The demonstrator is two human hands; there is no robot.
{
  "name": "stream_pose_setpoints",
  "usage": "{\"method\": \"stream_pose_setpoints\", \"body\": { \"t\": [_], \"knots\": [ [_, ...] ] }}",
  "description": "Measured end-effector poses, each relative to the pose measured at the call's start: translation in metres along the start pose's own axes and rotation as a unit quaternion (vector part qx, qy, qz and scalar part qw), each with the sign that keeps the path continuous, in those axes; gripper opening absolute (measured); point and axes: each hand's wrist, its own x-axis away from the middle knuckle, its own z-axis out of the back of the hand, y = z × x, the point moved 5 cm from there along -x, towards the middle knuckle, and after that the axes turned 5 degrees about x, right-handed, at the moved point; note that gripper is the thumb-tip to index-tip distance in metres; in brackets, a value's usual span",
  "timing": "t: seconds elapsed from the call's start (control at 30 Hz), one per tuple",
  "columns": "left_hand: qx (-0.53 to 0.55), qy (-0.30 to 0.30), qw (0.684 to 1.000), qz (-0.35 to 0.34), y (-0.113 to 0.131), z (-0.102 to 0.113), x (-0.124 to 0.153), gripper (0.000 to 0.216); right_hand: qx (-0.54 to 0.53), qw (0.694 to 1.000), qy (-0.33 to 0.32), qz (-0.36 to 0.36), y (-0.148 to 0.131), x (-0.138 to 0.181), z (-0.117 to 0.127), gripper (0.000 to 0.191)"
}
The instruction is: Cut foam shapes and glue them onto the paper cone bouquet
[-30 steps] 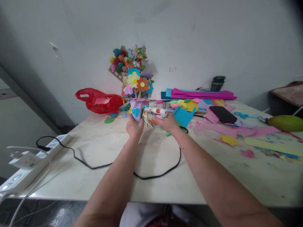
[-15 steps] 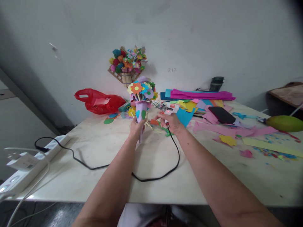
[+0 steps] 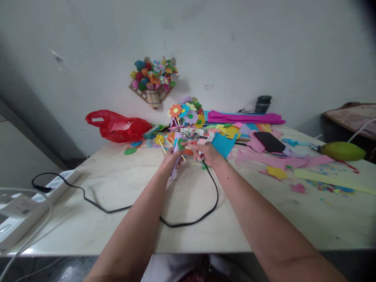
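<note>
My left hand (image 3: pixel 170 159) is closed around the narrow lower end of a paper flower bouquet (image 3: pixel 188 113). Its lilac wrapper carries a green heart, and the many-coloured blooms lean to the right. In my right hand (image 3: pixel 210 153) is a white corded glue gun (image 3: pixel 208 138) with a red switch, its front end pointing left across the bouquet's wrapper. Whether the nozzle touches the paper I cannot tell. A black cord (image 3: pixel 216 192) runs from the gun's handle. Just left of the wrapper lie yellow and orange paper flowers (image 3: pixel 159 139) with pale stems.
A red plastic bag (image 3: pixel 117 127) sits at the back left; a power strip (image 3: pixel 54 186) lies along the left edge. To the right are coloured paper scraps, a black phone (image 3: pixel 268 141), magenta paper (image 3: pixel 246 117) and a green pouch-like object (image 3: pixel 342 151). A flower decoration (image 3: pixel 152 80) hangs on the wall.
The bouquet has tilted to the right, its blooms now above the glue gun. My right hand has brought the gun closer, in front of the wrapper. The view has shifted slightly.
</note>
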Motion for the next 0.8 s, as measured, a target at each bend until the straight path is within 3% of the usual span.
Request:
{"method": "stream_pose_setpoints", "body": {
  "t": [0.5, 0.8],
  "knots": [
    [-0.041, -0.007, 0.999, -0.014, 0.0019, -0.0056, 0.0027, 0.044, -0.068, 0.997, -0.005, 0.03, 0.0001, -0.0002, -0.0019, 0.026],
    [-0.011, -0.02, 1.0, 0.017, -0.002, -0.0052, 0.0023, 0.038, -0.029, 0.999, 0.033, 0.012, -0.0082, 0.0009, 0.0008, 0.04]
  ]
}}
